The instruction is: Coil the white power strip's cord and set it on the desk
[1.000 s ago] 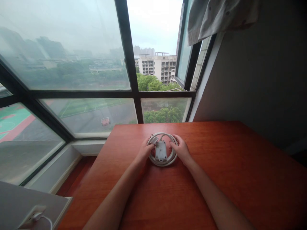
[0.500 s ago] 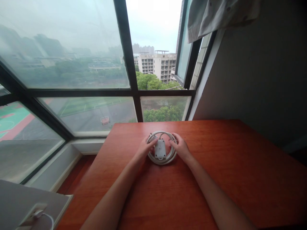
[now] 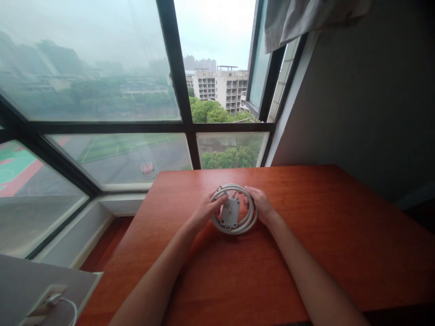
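A white power strip [image 3: 230, 213] with its white cable [image 3: 242, 226] wound in a ring around it is held just above the reddish-brown wooden table [image 3: 340, 244]. My left hand [image 3: 206, 209] grips the ring's left side, thumb near the strip's upper end. My right hand [image 3: 260, 204] grips the ring's right side, fingers curled over the cable. The bundle is tilted slightly to the right.
Large windows [image 3: 102, 90] with dark frames stand behind the table's far edge. A grey wall [image 3: 367, 99] runs along the right. Cloth [image 3: 306, 18] hangs at the top right. At the bottom left, a grey surface carries a wall socket [image 3: 44, 303] with a white plug.
Both hands have lifted and turned the coiled bundle slightly, tilting it to the right. The left thumb has moved onto the strip's top. The camera has dipped a little.
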The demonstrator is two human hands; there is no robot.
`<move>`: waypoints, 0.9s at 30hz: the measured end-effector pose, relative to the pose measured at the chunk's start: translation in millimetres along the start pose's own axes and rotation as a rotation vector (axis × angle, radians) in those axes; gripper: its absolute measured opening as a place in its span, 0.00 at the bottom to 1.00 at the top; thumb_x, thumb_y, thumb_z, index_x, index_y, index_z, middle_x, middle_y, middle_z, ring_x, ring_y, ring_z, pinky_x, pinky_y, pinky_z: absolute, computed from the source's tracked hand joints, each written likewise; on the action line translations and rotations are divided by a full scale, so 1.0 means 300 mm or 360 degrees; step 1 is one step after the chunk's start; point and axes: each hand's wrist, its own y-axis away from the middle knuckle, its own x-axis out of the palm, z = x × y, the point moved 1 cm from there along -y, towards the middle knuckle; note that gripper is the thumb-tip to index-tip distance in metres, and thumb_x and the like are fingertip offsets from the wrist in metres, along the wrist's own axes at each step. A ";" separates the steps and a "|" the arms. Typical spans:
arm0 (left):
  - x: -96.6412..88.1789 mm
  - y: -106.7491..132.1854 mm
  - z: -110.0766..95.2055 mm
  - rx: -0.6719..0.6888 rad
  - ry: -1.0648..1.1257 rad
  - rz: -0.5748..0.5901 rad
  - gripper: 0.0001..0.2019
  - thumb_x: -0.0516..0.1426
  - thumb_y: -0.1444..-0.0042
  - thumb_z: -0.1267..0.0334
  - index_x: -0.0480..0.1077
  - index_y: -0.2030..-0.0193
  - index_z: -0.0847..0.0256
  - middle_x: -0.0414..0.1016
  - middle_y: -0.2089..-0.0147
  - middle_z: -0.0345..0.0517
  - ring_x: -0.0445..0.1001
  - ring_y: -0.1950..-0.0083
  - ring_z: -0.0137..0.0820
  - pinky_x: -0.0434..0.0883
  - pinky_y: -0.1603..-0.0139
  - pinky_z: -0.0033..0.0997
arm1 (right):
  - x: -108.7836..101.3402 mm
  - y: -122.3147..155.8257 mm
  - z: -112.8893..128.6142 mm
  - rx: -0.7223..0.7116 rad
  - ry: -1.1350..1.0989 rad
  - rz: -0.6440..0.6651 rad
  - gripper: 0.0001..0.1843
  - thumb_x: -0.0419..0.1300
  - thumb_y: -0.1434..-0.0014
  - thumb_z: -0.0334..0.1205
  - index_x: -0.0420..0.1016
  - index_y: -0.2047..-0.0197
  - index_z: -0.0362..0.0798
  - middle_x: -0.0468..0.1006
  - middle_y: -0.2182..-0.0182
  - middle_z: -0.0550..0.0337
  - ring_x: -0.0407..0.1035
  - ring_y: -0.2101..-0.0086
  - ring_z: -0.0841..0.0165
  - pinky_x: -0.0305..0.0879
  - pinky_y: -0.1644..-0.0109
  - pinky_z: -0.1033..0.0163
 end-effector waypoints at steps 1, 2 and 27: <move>0.003 0.002 -0.002 -0.0006 0.0013 0.0014 0.21 0.64 0.49 0.48 0.66 0.61 0.63 0.55 0.78 0.30 0.52 0.80 0.19 0.51 0.80 0.21 | -0.001 -0.001 0.000 -0.0005 -0.0026 0.0003 0.23 0.61 0.46 0.59 0.70 0.74 0.46 0.69 0.84 0.65 0.60 0.82 0.74 0.59 0.78 0.69; 0.006 0.003 -0.003 -0.0012 0.0022 0.0022 0.21 0.64 0.49 0.48 0.66 0.61 0.63 0.55 0.78 0.30 0.52 0.80 0.19 0.52 0.80 0.21 | -0.002 -0.003 -0.001 -0.0008 -0.0042 0.0003 0.22 0.61 0.46 0.58 0.71 0.74 0.46 0.70 0.83 0.64 0.62 0.81 0.74 0.60 0.77 0.69; -0.133 -0.029 -0.026 0.0119 0.0656 -0.0779 0.28 0.69 0.59 0.46 0.66 0.62 0.65 0.55 0.77 0.28 0.47 0.85 0.12 0.47 0.87 0.16 | -0.148 -0.024 0.041 -0.0072 -0.0279 -0.0554 0.12 0.65 0.49 0.45 0.77 0.65 0.46 0.81 0.71 0.58 0.74 0.72 0.71 0.70 0.68 0.68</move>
